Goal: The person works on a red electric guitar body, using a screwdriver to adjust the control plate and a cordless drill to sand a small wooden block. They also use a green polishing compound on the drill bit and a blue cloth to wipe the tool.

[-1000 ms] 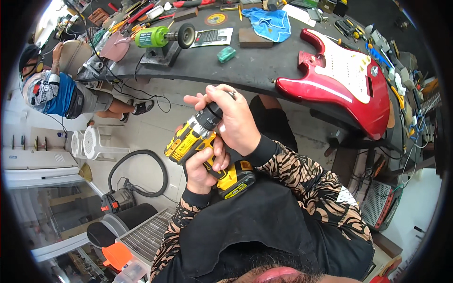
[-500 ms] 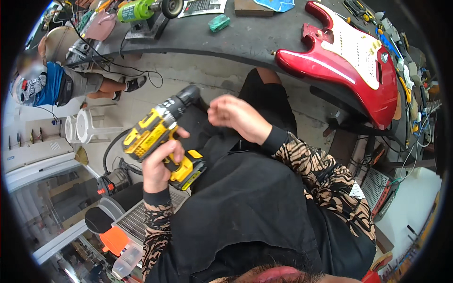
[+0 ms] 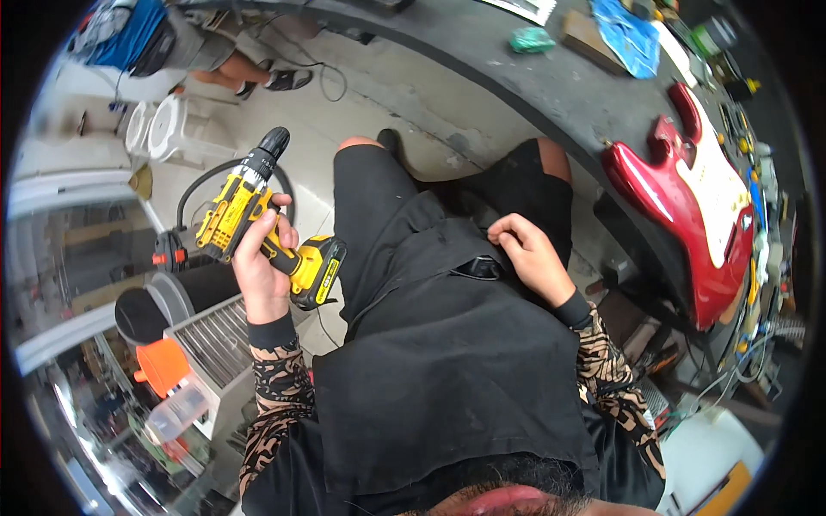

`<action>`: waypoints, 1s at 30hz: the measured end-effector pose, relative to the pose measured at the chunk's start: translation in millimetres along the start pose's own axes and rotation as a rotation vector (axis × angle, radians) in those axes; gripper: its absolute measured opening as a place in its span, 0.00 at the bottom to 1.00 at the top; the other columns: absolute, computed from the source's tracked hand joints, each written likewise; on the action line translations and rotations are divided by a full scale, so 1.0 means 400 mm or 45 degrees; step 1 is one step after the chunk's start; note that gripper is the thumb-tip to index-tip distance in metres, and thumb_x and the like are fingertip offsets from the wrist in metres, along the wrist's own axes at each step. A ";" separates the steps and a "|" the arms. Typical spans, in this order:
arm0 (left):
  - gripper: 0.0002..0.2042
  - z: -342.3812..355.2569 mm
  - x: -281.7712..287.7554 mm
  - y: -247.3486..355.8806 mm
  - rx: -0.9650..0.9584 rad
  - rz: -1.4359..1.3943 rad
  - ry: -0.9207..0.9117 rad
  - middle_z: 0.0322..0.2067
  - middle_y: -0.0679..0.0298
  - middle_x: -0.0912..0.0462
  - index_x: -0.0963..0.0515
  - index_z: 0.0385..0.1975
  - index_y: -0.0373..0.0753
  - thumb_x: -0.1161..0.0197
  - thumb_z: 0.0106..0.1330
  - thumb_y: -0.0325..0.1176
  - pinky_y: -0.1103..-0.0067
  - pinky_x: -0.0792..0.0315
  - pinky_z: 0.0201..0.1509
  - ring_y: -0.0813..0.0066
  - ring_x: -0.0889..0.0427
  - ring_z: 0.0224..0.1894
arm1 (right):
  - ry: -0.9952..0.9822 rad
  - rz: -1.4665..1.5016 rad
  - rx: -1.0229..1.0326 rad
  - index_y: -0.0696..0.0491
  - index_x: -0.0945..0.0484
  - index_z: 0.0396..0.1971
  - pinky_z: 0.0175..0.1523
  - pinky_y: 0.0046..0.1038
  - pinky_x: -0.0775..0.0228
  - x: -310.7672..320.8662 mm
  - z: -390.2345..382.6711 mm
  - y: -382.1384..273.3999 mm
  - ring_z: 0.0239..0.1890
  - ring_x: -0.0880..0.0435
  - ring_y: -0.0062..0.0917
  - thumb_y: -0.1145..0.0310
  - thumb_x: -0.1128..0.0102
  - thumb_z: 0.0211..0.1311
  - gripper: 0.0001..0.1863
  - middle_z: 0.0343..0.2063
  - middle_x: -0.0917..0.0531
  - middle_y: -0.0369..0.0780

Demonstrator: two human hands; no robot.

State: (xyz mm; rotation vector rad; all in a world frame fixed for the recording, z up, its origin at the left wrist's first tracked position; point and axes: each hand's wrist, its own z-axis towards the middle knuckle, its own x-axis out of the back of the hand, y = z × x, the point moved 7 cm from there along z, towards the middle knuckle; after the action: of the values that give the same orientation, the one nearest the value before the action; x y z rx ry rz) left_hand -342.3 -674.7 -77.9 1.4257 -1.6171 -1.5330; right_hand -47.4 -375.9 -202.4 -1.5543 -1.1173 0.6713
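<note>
My left hand (image 3: 262,258) is closed around the handle of a yellow and black cordless drill (image 3: 232,211). The drill's black chuck points away from me, up and to the right, and its battery (image 3: 318,271) hangs below the hand. Over my lap, my right hand (image 3: 533,258) is held with its fingers curled together, close to the black apron (image 3: 447,361) beside its pocket opening. Whatever those fingers may hold is too small or hidden to make out. A glossy red guitar body (image 3: 671,232) with a white pickguard lies on the bench to my right.
The dark workbench (image 3: 516,95) curves across the far side and right, bearing a green packet (image 3: 532,39), a brown block (image 3: 592,41), a blue cloth (image 3: 628,39) and several tools. White stools (image 3: 185,129) and another person (image 3: 206,52) are far left. An orange container (image 3: 162,367) stands near left.
My view has turned to the right and away from the bench. The left hand still holds the drill, now farther left, while my right hand has moved away from the chuck to the apron.
</note>
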 end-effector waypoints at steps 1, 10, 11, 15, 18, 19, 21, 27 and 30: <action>0.17 -0.003 0.023 -0.002 -0.024 -0.013 0.074 0.52 0.53 0.12 0.22 0.62 0.36 0.35 0.76 0.29 0.77 0.27 0.37 0.79 0.23 0.29 | -0.028 0.004 -0.035 0.60 0.18 0.48 0.60 0.29 0.18 0.001 0.012 0.008 0.49 0.11 0.25 0.78 0.44 0.81 0.06 0.45 0.11 0.40; 0.16 -0.082 0.226 -0.020 -0.108 -0.181 0.443 0.53 0.53 0.13 0.23 0.61 0.35 0.34 0.76 0.28 0.75 0.26 0.37 0.77 0.22 0.32 | -0.291 -0.086 -0.052 0.61 0.19 0.52 0.55 0.27 0.19 -0.058 0.120 -0.053 0.46 0.13 0.21 0.75 0.46 0.85 0.08 0.45 0.13 0.38; 0.16 -0.095 0.237 -0.019 -0.118 -0.209 0.466 0.52 0.53 0.12 0.23 0.60 0.35 0.34 0.76 0.27 0.75 0.25 0.37 0.77 0.22 0.32 | -0.327 -0.106 -0.038 0.60 0.19 0.52 0.55 0.27 0.19 -0.069 0.133 -0.065 0.46 0.13 0.21 0.75 0.46 0.85 0.08 0.45 0.12 0.38; 0.14 -0.139 0.280 -0.003 -0.171 -0.345 0.529 0.51 0.54 0.11 0.22 0.58 0.36 0.33 0.75 0.26 0.74 0.23 0.37 0.77 0.21 0.31 | -0.460 -0.214 -0.006 0.62 0.18 0.50 0.55 0.28 0.18 -0.141 0.194 -0.157 0.44 0.12 0.24 0.75 0.44 0.84 0.08 0.44 0.12 0.40; 0.14 -0.143 0.320 0.023 -0.266 -0.439 0.540 0.49 0.56 0.11 0.21 0.58 0.36 0.33 0.76 0.28 0.74 0.23 0.38 0.77 0.21 0.31 | -0.582 -0.308 0.150 0.61 0.18 0.52 0.54 0.28 0.19 -0.243 0.275 -0.225 0.45 0.12 0.22 0.74 0.42 0.83 0.08 0.42 0.12 0.38; 0.14 -0.141 0.340 0.034 -0.310 -0.501 0.551 0.49 0.56 0.11 0.20 0.58 0.35 0.33 0.77 0.29 0.74 0.23 0.38 0.77 0.21 0.31 | -0.652 -0.363 0.201 0.61 0.18 0.53 0.54 0.27 0.20 -0.290 0.308 -0.254 0.45 0.13 0.21 0.74 0.42 0.83 0.08 0.43 0.12 0.37; 0.14 -0.120 0.363 0.052 -0.384 -0.623 0.561 0.47 0.58 0.12 0.19 0.58 0.34 0.34 0.78 0.31 0.74 0.23 0.39 0.77 0.21 0.31 | -0.678 -0.510 0.367 0.61 0.17 0.52 0.53 0.30 0.19 -0.380 0.377 -0.318 0.46 0.11 0.26 0.73 0.37 0.79 0.09 0.42 0.10 0.41; 0.11 0.023 0.464 0.039 -0.530 -0.782 0.630 0.27 0.69 0.20 0.17 0.56 0.34 0.36 0.81 0.32 0.76 0.25 0.41 0.79 0.21 0.31 | -0.672 -0.918 0.555 0.58 0.13 0.48 0.55 0.39 0.17 -0.681 0.691 -0.417 0.47 0.08 0.40 0.67 0.29 0.70 0.12 0.43 0.08 0.46; 0.13 0.156 0.523 -0.046 -0.427 -0.783 0.666 0.28 0.68 0.20 0.17 0.58 0.33 0.36 0.80 0.32 0.76 0.24 0.42 0.79 0.22 0.31 | -0.538 -1.162 0.512 0.55 0.12 0.46 0.56 0.43 0.17 -0.799 0.939 -0.297 0.49 0.09 0.44 0.65 0.27 0.68 0.12 0.43 0.08 0.46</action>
State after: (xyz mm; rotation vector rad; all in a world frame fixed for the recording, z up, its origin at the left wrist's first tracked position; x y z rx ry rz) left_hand -460.4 -833.4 -172.2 2.0064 -0.6078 -1.4560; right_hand -536.9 -505.3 -237.1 -0.4555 -1.7023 0.5363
